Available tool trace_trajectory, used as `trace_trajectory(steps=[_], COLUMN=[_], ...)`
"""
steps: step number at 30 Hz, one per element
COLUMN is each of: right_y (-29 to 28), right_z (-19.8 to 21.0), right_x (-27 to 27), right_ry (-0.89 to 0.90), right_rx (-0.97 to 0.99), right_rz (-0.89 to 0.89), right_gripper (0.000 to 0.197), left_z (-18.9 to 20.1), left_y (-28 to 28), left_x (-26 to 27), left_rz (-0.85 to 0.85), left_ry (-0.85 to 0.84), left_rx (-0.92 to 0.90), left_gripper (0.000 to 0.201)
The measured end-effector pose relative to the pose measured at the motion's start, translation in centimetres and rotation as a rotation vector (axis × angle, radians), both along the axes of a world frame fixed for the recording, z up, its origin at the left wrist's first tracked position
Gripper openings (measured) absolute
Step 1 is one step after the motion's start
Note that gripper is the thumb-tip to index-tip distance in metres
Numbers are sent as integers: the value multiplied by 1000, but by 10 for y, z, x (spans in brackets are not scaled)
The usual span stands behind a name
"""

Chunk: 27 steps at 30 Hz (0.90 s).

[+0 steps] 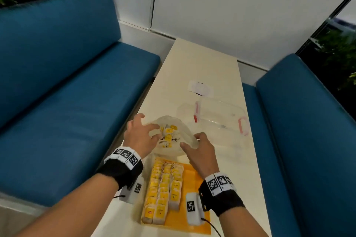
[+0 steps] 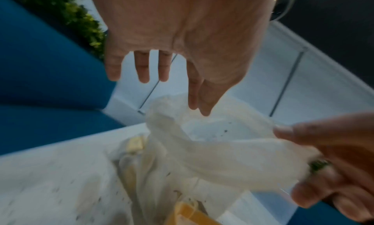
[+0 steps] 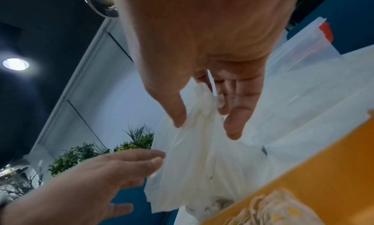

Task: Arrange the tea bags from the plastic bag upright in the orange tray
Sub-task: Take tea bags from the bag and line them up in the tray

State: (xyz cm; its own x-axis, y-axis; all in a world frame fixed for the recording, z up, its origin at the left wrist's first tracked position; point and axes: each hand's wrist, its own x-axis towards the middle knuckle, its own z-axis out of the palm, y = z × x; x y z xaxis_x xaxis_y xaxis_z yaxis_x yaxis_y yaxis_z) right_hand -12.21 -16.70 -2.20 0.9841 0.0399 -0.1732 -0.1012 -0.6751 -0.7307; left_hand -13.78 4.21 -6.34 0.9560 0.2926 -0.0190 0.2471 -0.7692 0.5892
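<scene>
- Reaching toward the plastic bag [image 1: 174, 136], the left hand [image 1: 139, 136] has its fingers spread and relaxed over the bag's left edge, holding nothing.
- Right hand [image 1: 202, 152]: the wrist views show its thumb and fingers pinching a fold of the bag's rim, so this grip keeps the mouth open.
- Loose tea bags [image 1: 169, 135], yellow-tagged, lie jumbled inside the bag, which sits on the bench [image 1: 212, 67] just beyond the orange tray [image 1: 194, 179].
- Tray contents: packed rows of tea bags [image 1: 163, 188] stand upright along its left and middle; bare orange floor shows on the right.
- Judged step: fetching the next tea bag. Doing it well means keeping the rim pinched and lifted while the free fingers enter the mouth and take one bag by its body, not its string, which may tangle with neighbours.
- A clear lidded container [image 1: 219, 119] lies beyond on the bench, apart from the work.
</scene>
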Motion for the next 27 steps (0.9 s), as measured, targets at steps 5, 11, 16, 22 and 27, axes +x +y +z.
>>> trace_trajectory(steps=[5,11,16,22,27], right_y=[16,30,41,46,46], right_z=[-7,2,5,7,5], right_x=[7,0,2,5,4], right_ry=[-40,-82,-89,-87,-61], right_rx=[-25,-23,-43,-81,-71], right_rz=[-78,-94,-51,42,86], right_gripper=[10,11,9,16,19], left_z=[-14,26,22,-1,-39], left_y=[24,26,-6,-19,-14], left_x=[17,11,41,78,83], left_rz=[-183,-266,-661,-845,-791], left_ry=[21,-298,192,376,474], left_rx=[-97,194,220,618,644], left_gripper=[53,37,39,41,39])
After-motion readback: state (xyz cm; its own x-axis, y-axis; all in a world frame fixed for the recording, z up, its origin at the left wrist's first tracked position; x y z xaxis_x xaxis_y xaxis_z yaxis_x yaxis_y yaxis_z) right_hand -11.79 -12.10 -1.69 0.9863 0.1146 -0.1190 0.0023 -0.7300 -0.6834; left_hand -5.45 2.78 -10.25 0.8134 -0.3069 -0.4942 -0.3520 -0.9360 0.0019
